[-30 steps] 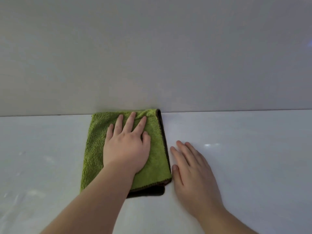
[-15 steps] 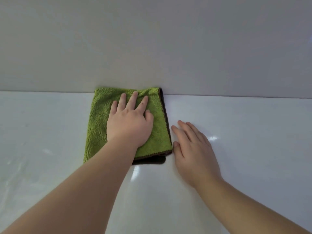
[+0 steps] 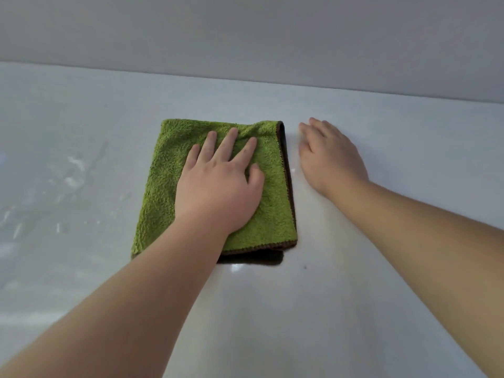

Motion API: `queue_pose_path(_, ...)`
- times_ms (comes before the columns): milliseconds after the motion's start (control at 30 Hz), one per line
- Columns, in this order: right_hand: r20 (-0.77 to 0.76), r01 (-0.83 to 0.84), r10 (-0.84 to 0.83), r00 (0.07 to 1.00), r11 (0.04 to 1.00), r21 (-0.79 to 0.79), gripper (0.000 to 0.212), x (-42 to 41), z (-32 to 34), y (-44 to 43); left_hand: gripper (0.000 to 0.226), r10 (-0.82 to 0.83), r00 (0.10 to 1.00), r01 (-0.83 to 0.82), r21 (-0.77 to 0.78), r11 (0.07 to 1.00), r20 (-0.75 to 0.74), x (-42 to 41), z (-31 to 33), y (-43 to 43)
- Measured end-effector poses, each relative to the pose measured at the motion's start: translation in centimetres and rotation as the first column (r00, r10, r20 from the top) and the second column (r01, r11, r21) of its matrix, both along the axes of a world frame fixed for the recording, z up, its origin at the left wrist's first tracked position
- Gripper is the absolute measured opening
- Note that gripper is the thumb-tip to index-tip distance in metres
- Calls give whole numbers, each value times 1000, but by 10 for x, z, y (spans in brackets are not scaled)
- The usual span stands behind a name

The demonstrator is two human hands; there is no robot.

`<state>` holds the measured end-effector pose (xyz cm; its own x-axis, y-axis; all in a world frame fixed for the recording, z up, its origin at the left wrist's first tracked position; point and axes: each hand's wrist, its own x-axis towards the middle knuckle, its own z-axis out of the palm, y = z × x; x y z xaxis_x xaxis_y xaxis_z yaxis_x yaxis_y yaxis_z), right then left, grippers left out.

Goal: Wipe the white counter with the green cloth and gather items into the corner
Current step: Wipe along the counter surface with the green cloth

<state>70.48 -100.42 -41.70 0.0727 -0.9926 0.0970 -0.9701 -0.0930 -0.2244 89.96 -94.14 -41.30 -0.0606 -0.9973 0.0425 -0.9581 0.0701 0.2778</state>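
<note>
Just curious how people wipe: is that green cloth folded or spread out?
Folded. A dark brown layer peeks out under the green cloth along its right and near edges.

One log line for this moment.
left hand: flat on folded green cloth | right hand: flat on white counter | cloth apart from wall

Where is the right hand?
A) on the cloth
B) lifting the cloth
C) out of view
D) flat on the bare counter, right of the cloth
D: the right hand lies flat on the counter beside the cloth; only the left hand presses on the cloth.
</note>
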Motion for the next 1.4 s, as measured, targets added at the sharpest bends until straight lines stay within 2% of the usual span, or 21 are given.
queue_pose_path(400, -30, -18, 19, 999, 999, 37, 46, 1, 5, 8, 59, 37, 999, -37, 30, 999, -8, 16, 7, 161)
queue_pose_path(567, -37, -27, 28, 999, 999, 23, 44, 2, 6, 10, 58, 37, 999, -36, 35, 999, -16, 17, 12, 206)
queue_pose_path(667, -37, -32, 33, 999, 999, 18, 46, 1, 5, 8, 59, 12, 1000, -12, -18, 1000, -13, 18, 11, 219)
queue_pose_path(800, -39, -24, 25, 999, 1000, 20, 48, 1, 5, 9, 59, 18, 999, -15, -76, 997, 35, 19, 10, 215)
queue_pose_path(1033, -40, -18, 19, 999, 1000, 17, 49, 1, 0, 8, 60, 60, 994, -51, -92, 994, 90, 15, 12, 189)
queue_pose_path(1267, -59, -9, 12, 998, 999, 45, 52, 2, 2, 10, 59, 87, 996, -85, 102, 991, -12, 26, 25, 121)
queue_pose_path(1400, -81, -17, 20, 997, 999, 39, 52, 3, 3, 8, 54, 121, 993, -122, 64, 990, 8, 33, 14, 73)
